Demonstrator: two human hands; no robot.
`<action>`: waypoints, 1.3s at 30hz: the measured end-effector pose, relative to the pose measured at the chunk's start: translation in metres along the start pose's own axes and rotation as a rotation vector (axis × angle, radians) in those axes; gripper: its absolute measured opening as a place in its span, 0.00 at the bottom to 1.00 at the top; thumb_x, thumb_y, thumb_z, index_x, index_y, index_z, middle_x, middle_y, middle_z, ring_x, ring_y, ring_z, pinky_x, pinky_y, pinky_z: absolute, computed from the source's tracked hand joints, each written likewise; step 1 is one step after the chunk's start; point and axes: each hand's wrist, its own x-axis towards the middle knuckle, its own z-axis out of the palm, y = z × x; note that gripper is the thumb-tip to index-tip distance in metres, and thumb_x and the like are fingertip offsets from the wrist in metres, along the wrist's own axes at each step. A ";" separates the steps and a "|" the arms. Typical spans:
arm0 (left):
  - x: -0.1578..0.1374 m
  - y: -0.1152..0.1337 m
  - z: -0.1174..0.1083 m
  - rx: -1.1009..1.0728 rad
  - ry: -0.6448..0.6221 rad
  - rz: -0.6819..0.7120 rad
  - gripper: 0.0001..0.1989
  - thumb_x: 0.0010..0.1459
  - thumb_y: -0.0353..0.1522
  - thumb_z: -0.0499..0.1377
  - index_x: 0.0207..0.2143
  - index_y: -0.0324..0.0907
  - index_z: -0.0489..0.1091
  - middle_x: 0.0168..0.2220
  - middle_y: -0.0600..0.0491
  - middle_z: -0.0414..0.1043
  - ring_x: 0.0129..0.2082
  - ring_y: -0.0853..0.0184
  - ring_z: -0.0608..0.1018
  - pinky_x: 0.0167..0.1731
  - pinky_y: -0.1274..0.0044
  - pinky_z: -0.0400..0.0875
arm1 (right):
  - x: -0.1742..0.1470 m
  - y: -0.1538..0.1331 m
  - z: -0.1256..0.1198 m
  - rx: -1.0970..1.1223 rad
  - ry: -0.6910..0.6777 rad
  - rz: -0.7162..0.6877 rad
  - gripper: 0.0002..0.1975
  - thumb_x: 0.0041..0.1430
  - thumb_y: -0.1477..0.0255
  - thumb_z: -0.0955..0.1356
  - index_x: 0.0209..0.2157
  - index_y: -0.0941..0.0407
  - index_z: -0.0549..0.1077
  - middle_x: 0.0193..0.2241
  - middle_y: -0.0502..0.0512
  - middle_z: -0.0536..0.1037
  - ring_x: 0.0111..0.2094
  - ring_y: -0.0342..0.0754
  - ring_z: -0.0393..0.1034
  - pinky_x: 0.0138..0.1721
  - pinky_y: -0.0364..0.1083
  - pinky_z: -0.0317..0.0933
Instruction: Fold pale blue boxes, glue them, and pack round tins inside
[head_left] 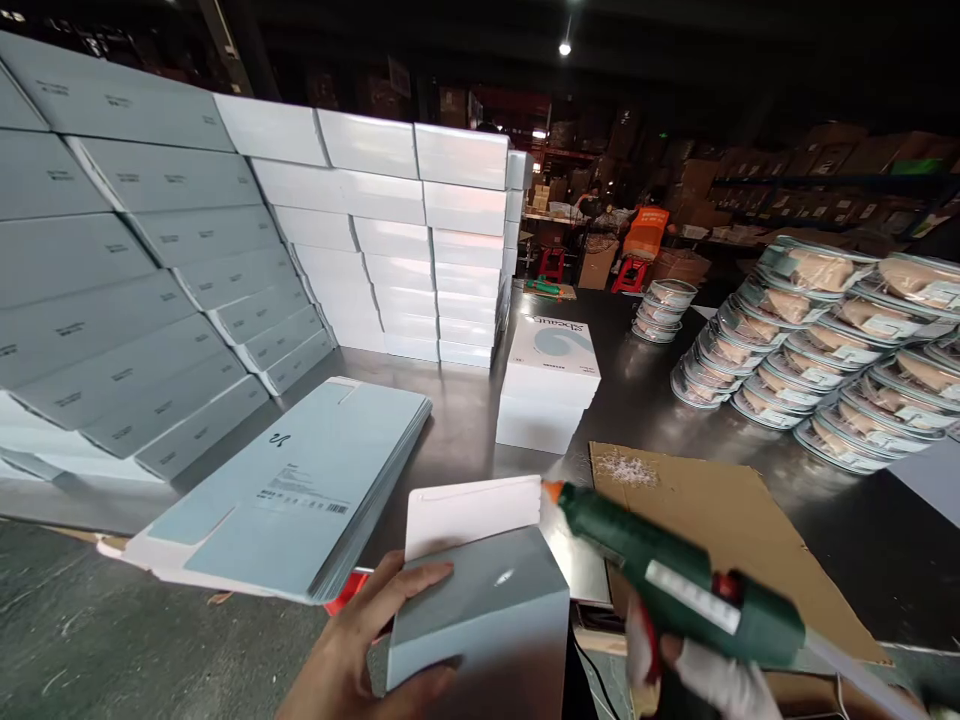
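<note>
My left hand is closed around the left side of a pale blue-grey box, fingers on top and thumb on the near face. The box's white flap stands up at its far edge. My right hand, in a whitish glove, grips a dark green glue gun with a red trigger. The gun's orange nozzle is at the flap's right end; whether they touch I cannot tell. A clear glue stick sticks out of the gun's back.
Flat box blanks lie stacked at left. Finished boxes form a wall behind. Two white boxes stand stacked mid-table. Cardboard with glue scraps lies at right, near piled round clear containers. A person in orange sits far back.
</note>
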 end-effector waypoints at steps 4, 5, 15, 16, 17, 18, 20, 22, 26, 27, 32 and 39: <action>0.001 -0.009 -0.007 -0.166 -0.163 -0.011 0.33 0.45 0.27 0.72 0.54 0.58 0.77 0.60 0.51 0.78 0.70 0.44 0.62 0.61 0.56 0.70 | 0.052 0.003 -0.019 0.332 0.120 0.386 0.16 0.52 0.54 0.67 0.29 0.53 0.74 0.21 0.56 0.79 0.25 0.55 0.79 0.28 0.51 0.74; 0.002 -0.010 -0.008 -0.182 -0.189 -0.022 0.34 0.43 0.26 0.72 0.53 0.58 0.77 0.60 0.51 0.77 0.70 0.44 0.62 0.59 0.57 0.72 | 0.064 0.008 -0.026 0.331 0.150 0.436 0.15 0.52 0.55 0.66 0.29 0.52 0.73 0.22 0.57 0.80 0.27 0.55 0.80 0.30 0.52 0.75; 0.008 -0.003 -0.003 -0.236 -0.245 -0.126 0.35 0.39 0.25 0.74 0.50 0.61 0.78 0.65 0.52 0.72 0.71 0.45 0.62 0.64 0.58 0.65 | 0.045 0.014 -0.050 -0.042 0.222 0.342 0.29 0.46 0.59 0.77 0.52 0.47 0.74 0.32 0.54 0.84 0.32 0.54 0.79 0.39 0.49 0.74; 0.009 -0.003 -0.001 -0.258 -0.241 -0.134 0.34 0.39 0.25 0.74 0.50 0.60 0.78 0.64 0.52 0.72 0.71 0.45 0.61 0.65 0.56 0.63 | 0.034 0.008 -0.032 0.019 0.144 0.210 0.44 0.47 0.58 0.78 0.64 0.45 0.63 0.48 0.57 0.83 0.44 0.55 0.79 0.50 0.51 0.72; 0.009 -0.004 0.002 -0.288 -0.234 -0.134 0.34 0.39 0.25 0.74 0.49 0.59 0.78 0.63 0.52 0.73 0.71 0.44 0.61 0.65 0.56 0.62 | 0.024 0.004 -0.012 0.111 -0.035 0.098 0.54 0.48 0.56 0.78 0.71 0.42 0.50 0.61 0.59 0.74 0.57 0.56 0.74 0.58 0.54 0.66; 0.009 -0.004 0.005 -0.332 -0.221 -0.127 0.32 0.40 0.25 0.73 0.48 0.58 0.78 0.62 0.52 0.74 0.70 0.44 0.62 0.64 0.57 0.63 | 0.014 0.001 0.009 0.205 -0.145 0.017 0.58 0.49 0.54 0.78 0.73 0.41 0.44 0.66 0.60 0.68 0.63 0.56 0.68 0.62 0.56 0.62; 0.009 -0.003 0.013 -0.482 -0.176 -0.088 0.25 0.43 0.28 0.73 0.45 0.56 0.78 0.62 0.52 0.72 0.66 0.45 0.69 0.59 0.62 0.70 | 0.002 0.001 0.041 0.325 -0.305 -0.056 0.57 0.54 0.52 0.76 0.74 0.42 0.39 0.67 0.63 0.65 0.66 0.57 0.64 0.64 0.58 0.59; 0.008 -0.001 0.022 -0.705 -0.090 -0.036 0.21 0.48 0.34 0.74 0.44 0.56 0.76 0.61 0.53 0.68 0.60 0.49 0.75 0.51 0.69 0.75 | -0.002 0.005 0.057 0.313 -0.363 -0.141 0.50 0.60 0.53 0.73 0.73 0.43 0.43 0.63 0.64 0.70 0.63 0.57 0.68 0.61 0.56 0.64; 0.009 0.001 0.033 -0.942 0.067 0.102 0.25 0.55 0.37 0.74 0.51 0.62 0.68 0.52 0.54 0.70 0.53 0.56 0.79 0.46 0.73 0.75 | 0.007 0.009 0.051 0.045 -0.378 -0.365 0.36 0.60 0.59 0.74 0.67 0.42 0.62 0.56 0.59 0.76 0.57 0.57 0.74 0.55 0.51 0.71; 0.010 0.001 0.033 -0.914 0.066 0.150 0.27 0.56 0.37 0.73 0.54 0.62 0.67 0.50 0.53 0.71 0.51 0.57 0.79 0.47 0.73 0.75 | 0.009 0.007 0.048 -0.001 -0.383 -0.387 0.33 0.58 0.60 0.75 0.64 0.43 0.67 0.56 0.58 0.76 0.57 0.58 0.74 0.55 0.51 0.71; 0.017 0.000 0.021 -0.676 -0.076 0.291 0.11 0.62 0.40 0.68 0.47 0.57 0.78 0.46 0.50 0.67 0.50 0.57 0.75 0.45 0.71 0.74 | 0.008 -0.008 0.039 -0.099 -0.435 -0.442 0.28 0.58 0.71 0.75 0.59 0.38 0.75 0.60 0.54 0.74 0.59 0.58 0.72 0.57 0.52 0.71; 0.028 0.000 -0.005 -0.774 0.386 -0.029 0.15 0.49 0.43 0.75 0.35 0.47 0.78 0.44 0.51 0.72 0.42 0.61 0.78 0.35 0.79 0.74 | 0.019 0.003 0.024 0.127 -0.306 -0.225 0.36 0.61 0.53 0.71 0.68 0.37 0.60 0.68 0.57 0.66 0.64 0.63 0.68 0.56 0.58 0.71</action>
